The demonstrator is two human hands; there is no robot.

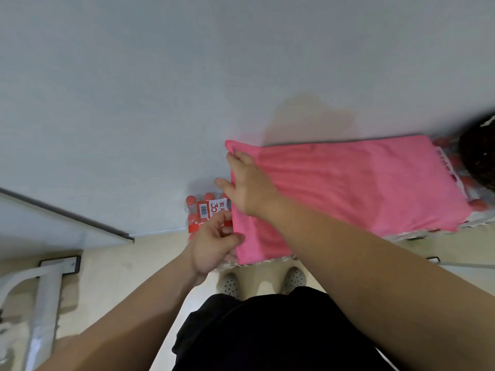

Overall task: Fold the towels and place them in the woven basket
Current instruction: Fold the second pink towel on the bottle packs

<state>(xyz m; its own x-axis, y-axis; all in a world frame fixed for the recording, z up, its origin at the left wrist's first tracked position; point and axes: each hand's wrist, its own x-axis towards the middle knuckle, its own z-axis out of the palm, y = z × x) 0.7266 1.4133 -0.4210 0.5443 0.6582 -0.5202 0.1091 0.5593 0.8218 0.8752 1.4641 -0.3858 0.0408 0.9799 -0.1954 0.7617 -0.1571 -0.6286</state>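
1. Fingers of the right hand pinch the far left corner of the pink towel, thumb splayed out to the left, the arm reaching across from the lower right.
2. Left hand curls its fingers around the towel's near left edge, gripping the cloth just below the right wrist.
3. Pink towel lies spread flat, long side running left to right, on top of shrink-wrapped packs of red-capped water bottles — caps and a red label with a barcode show past its left edge, more caps past its right end.
4. Bottle packs stand on a pale floor against a light grey wall.
5. At the far right edge, a dark, blurred shape sits just beyond the towel's right end — I cannot tell what it is.
6. Below the towel, two white perforated clogs point towards the packs, with black clothing beneath them in view.
7. On the left, a white table edge and its white frame leg stand well apart from the towel.
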